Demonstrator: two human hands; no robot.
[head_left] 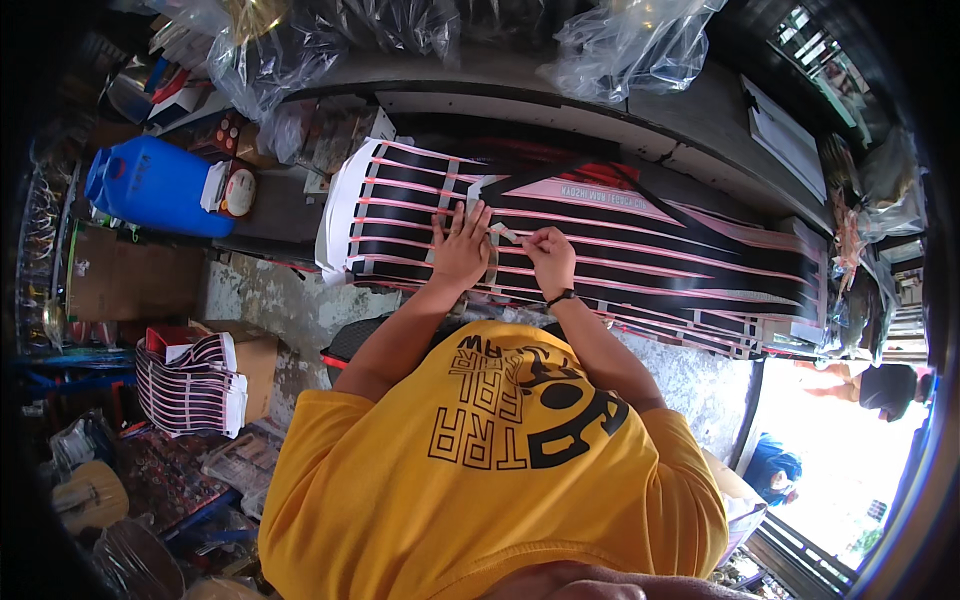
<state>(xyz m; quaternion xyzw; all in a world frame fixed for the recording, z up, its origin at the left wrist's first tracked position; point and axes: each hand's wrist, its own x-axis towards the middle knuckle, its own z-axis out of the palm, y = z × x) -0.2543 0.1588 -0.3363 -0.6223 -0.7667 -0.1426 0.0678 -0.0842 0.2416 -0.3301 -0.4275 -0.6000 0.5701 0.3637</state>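
Observation:
A long sticker sheet (650, 255) with black, pink and white stripes lies across a dark workbench (700, 120). My left hand (460, 245) rests flat on the sheet with fingers spread, pressing it down. Just to its right, my right hand (548, 255) pinches a small pale strip of sticker (503, 232) lifted off the sheet. A dark band sits on my right wrist. My yellow shirt fills the lower middle of the view.
A blue plastic jug (155, 185) lies at the left. A cardboard box holds a stack of similar striped sheets (195, 385) lower left. Clear plastic bags (630, 45) hang above the bench. Papers (785, 140) lie at the right; clutter covers the floor at left.

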